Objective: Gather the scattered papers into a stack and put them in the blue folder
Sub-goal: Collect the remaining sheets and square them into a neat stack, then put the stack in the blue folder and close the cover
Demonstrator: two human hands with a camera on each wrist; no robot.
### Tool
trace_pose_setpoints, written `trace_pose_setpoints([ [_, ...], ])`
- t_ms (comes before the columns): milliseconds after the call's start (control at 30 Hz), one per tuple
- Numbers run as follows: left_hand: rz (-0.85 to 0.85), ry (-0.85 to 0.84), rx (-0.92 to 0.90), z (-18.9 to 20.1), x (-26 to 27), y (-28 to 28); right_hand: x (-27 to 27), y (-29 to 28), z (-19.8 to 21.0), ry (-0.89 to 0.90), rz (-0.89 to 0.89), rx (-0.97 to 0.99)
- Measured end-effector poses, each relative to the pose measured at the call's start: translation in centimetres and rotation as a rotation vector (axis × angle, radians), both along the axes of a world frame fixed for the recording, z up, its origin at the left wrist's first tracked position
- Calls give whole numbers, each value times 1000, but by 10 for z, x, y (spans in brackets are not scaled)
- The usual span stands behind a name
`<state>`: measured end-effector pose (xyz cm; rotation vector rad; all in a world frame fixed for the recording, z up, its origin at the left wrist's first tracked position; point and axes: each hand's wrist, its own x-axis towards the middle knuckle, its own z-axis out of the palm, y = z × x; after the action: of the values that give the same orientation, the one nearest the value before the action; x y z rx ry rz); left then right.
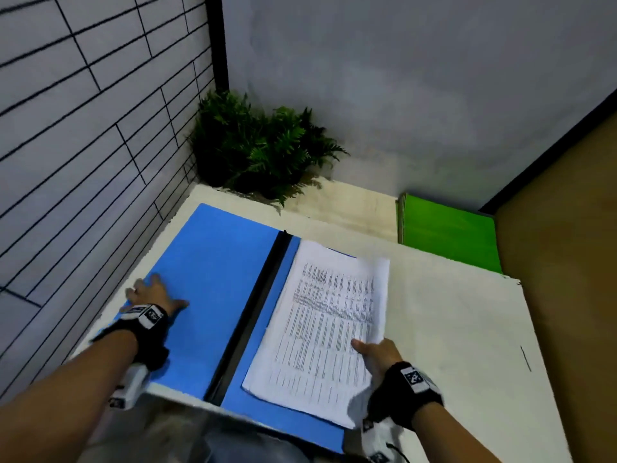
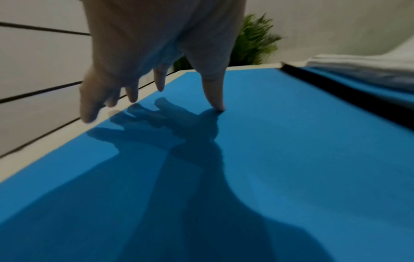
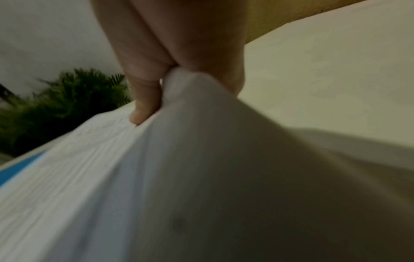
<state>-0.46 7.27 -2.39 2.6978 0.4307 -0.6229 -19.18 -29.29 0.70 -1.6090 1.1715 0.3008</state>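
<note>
The blue folder (image 1: 213, 279) lies open on the white table (image 1: 450, 329), a black spine down its middle. A stack of printed papers (image 1: 327, 329) lies on its right half, the right edge lifted. My right hand (image 1: 377, 355) pinches that edge, thumb on top; in the right wrist view the thumb and fingers (image 3: 145, 99) grip the white stack (image 3: 112, 177). My left hand (image 1: 150, 292) rests spread on the folder's left flap near its outer edge; in the left wrist view its thumb tip (image 2: 218, 104) touches the blue flap (image 2: 291, 159) and the other fingers are straight.
A green fern (image 1: 260, 152) stands in the far corner against the tiled wall. A green folder (image 1: 447, 228) lies beyond the table's far right edge. A brown panel (image 1: 567, 262) borders the right side. The table's near edge is by my wrists.
</note>
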Motion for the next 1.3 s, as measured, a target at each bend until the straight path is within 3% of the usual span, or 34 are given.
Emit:
trace_pose_setpoints([
  [133, -84, 19, 87, -7, 6, 21, 4, 13, 0, 20, -7, 9],
  [433, 13, 35, 163, -6, 2, 21, 7, 24, -10, -5, 40, -11],
  [600, 76, 64, 23, -4, -3, 24, 12, 4, -14, 24, 71, -68],
  [667, 31, 89, -86, 6, -8, 23, 12, -4, -12, 43, 93, -98],
  [733, -24, 129, -310, 25, -11, 21, 11, -9, -9, 54, 134, -132],
  [833, -68, 187, -576, 85, -16, 14, 9, -10, -6, 23, 119, -131],
  [900, -108, 306, -816, 138, -24, 6, 7, -6, 1, -15, 93, -85],
  [967, -273, 501, -1022, 183, -37, -13, 6, -7, 6, -56, 61, -8],
  [1067, -419, 685, -1209, 197, -52, -64, 5, -6, 15, -7, 54, 72],
  [1133, -415, 571, -1032, 166, -57, -103, 1, -17, 11, -19, -33, 258],
  [1233, -427, 277, -481, 93, -55, -138, -6, -24, 18, -145, -170, 517],
  [1300, -434, 262, -259, 49, -59, -144, -11, -25, 21, -195, -139, 543],
])
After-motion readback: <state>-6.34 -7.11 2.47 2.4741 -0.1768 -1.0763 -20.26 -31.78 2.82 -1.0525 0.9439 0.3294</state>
